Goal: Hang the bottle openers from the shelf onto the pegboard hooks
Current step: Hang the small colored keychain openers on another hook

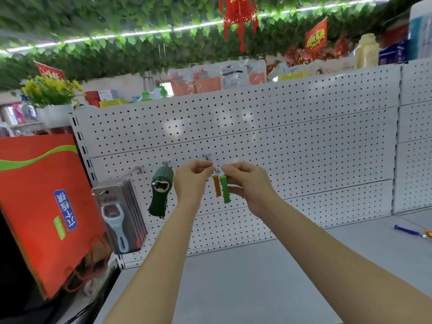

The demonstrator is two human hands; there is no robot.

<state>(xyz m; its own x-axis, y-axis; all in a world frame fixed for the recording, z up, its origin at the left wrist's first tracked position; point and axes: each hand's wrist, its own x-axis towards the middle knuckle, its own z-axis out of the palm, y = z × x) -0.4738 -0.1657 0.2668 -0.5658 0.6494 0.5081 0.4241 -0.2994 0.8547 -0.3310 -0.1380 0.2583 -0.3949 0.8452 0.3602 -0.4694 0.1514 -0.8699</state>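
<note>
Both my hands are raised in front of the white pegboard (280, 136). My left hand (190, 181) pinches the tip of a metal hook (207, 157), its fingers curled. My right hand (247, 183) pinches the key ring of a green bottle opener (225, 189) that dangles below its fingers. An orange bottle opener (217, 185) hangs just left of the green one, between my hands. A dark green cactus-shaped opener (161, 192) hangs on the neighbouring hook to the left. On the grey shelf (257, 277) at far right lies a blue opener (406, 231).
Packaged foot files (119, 213) hang on the leftmost hook. A large red gift bag (39, 206) stands at the left beyond the shelf's end. Packaged goods line the top of the pegboard, and green leaf garlands hang overhead.
</note>
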